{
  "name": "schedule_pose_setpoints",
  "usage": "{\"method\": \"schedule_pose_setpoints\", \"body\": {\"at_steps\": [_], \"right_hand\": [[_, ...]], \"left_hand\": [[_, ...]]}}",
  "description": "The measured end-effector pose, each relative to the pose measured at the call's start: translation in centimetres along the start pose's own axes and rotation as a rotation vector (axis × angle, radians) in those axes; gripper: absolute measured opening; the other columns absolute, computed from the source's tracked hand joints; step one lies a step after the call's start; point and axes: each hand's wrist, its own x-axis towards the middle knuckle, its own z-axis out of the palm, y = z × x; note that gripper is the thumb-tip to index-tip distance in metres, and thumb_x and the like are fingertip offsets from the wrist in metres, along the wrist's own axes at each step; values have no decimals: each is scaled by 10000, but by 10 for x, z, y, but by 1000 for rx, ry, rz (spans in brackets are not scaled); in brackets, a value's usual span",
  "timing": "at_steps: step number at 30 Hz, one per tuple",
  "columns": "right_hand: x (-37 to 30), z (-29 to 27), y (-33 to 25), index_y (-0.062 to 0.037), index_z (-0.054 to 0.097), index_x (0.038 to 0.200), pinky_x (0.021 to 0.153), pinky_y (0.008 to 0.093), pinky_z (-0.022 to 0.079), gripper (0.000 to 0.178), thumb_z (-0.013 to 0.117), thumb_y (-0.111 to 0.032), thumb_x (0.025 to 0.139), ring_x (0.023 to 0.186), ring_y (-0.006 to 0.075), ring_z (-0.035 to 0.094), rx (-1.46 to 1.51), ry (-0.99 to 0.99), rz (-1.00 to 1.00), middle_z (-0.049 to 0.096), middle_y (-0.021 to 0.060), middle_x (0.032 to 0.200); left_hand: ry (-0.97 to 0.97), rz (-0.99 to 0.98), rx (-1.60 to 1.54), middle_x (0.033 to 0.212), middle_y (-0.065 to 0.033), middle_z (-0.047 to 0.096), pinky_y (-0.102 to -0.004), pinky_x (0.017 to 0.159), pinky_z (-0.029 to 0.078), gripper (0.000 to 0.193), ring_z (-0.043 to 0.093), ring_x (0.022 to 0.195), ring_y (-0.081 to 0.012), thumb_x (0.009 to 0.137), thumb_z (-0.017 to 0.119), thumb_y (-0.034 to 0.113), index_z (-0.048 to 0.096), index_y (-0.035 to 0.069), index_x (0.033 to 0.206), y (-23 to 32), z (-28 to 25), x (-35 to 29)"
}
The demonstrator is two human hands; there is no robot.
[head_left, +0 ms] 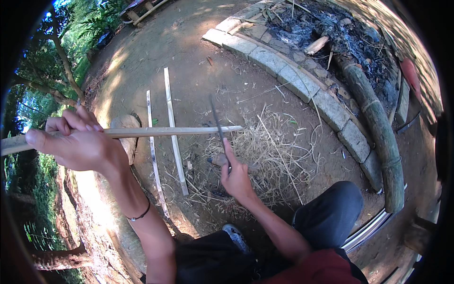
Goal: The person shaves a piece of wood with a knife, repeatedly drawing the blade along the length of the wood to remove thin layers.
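My left hand (78, 142) is raised at the left and closed round a long split bamboo strip (165, 132), which runs level across to the middle of the view. Low in the middle, my right hand (236, 180) grips a knife by its handle, the forefinger stretched along it. The thin dark blade (216, 116) points up and away and crosses the strip near its right end. Below that end lies a heap of thin bamboo shavings (274, 156). Two more pale strips, a longer one (173, 123) and a narrower one (152, 146), rest on the ground beneath the held strip.
A curved stone border (302, 85) surrounds an ash-filled fire pit (326, 33) at the upper right. One thick green bamboo pole (378, 128) lies across that border. Behind the held strip sits a stone or wood block (126, 137). Several pale strips (369, 229) lie beside my right knee.
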Motion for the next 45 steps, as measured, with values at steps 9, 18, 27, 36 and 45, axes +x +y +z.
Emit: {"method": "schedule_pose_setpoints", "body": {"at_steps": [9, 18, 27, 36, 45], "right_hand": [[-7, 4, -25, -55, 276, 1540, 491, 381, 510, 688, 489, 44, 894, 467, 241, 602, -17, -10, -106, 598, 148, 576], [20, 11, 75, -151, 277, 1542, 516, 334, 452, 652, 451, 6, 933, 558, 183, 559, 73, 2, 200, 570, 123, 733], [-5, 10, -17, -274, 237, 1563, 351, 226, 324, 601, 386, -55, 1024, 435, 67, 391, 389, -101, 392, 420, 3, 637], [-15, 0, -59, -128, 290, 1547, 800, 315, 442, 609, 392, 30, 968, 977, 251, 531, 11, -223, 33, 567, 183, 1101], [-15, -6, -60, -88, 313, 1528, 696, 363, 539, 604, 455, 4, 949, 893, 330, 723, -73, -208, 63, 619, 293, 1223]], "left_hand": [[42, 26, 28, 516, -5, 227, -257, 460, 257, 546, 210, 467, -119, 1022, 319, 585, 245, 154, 693, 0, 2, -4], [99, 214, 51, 515, 79, 268, -244, 381, 182, 551, 257, 412, -53, 1060, 324, 499, 266, 173, 620, -22, 11, 23], [0, -10, -80, 508, -52, 412, -351, 438, 336, 432, 469, 438, -169, 1063, 400, 363, 519, 31, 815, -39, -9, 17], [51, 262, -202, 473, -3, 377, -301, 353, 247, 492, 352, 374, -126, 1057, 424, 377, 474, 103, 652, -48, -5, 22], [100, -92, -237, 540, 92, 242, -242, 409, 125, 558, 188, 455, -19, 1060, 363, 482, 295, 159, 611, -26, -12, 25]]}}
